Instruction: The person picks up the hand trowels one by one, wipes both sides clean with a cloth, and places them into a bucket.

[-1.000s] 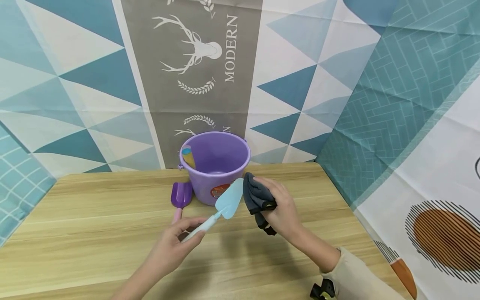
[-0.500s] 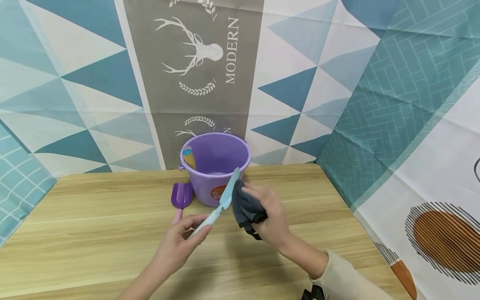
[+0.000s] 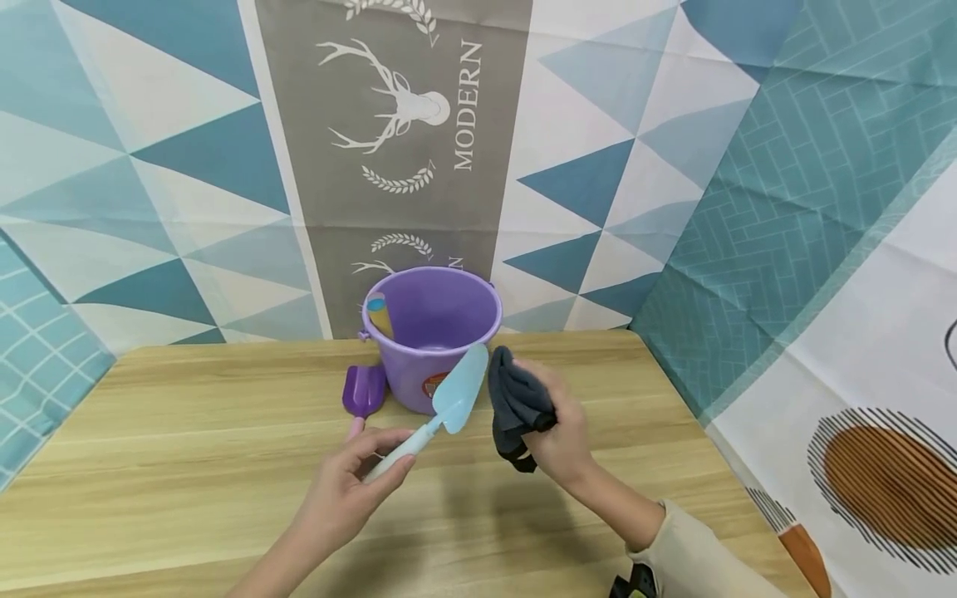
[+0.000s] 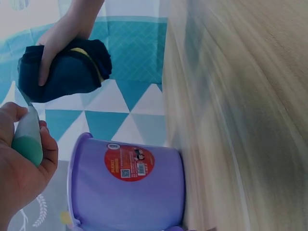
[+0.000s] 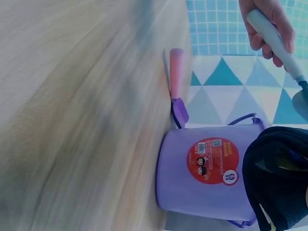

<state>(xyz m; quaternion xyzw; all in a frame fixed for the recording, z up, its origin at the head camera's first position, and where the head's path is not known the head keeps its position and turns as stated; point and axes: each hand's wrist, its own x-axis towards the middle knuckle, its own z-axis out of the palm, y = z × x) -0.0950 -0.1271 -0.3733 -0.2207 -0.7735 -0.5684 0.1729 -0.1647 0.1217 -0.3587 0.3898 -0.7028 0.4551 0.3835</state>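
Note:
My left hand (image 3: pixel 347 482) grips the pale handle of a light blue toy shovel (image 3: pixel 459 390), holding it above the table with the blade pointing up and to the right. Just right of the blade, my right hand (image 3: pixel 557 428) holds a bunched dark grey cloth (image 3: pixel 516 403) with black edging. In the left wrist view the cloth (image 4: pixel 65 72) comes right to the far end of the shovel, whose handle (image 4: pixel 30 137) lies between thumb and fingers. The right wrist view shows the same shovel (image 5: pixel 276 41) in the left hand, with the cloth (image 5: pixel 274 178) close to its blade.
Behind the hands stands a purple bucket (image 3: pixel 414 370) with a red label; a yellow and blue item (image 3: pixel 379 314) leans inside it. A purple scoop (image 3: pixel 364 390) with a pink handle lies left of it on the wooden table (image 3: pixel 187 448). Patterned cloth backdrops (image 3: pixel 568 191) rise behind.
The shovel's blade turned edge-on with the cloth against it half a second ago, then turned back broadside. The cloth moved left to the blade and back right.

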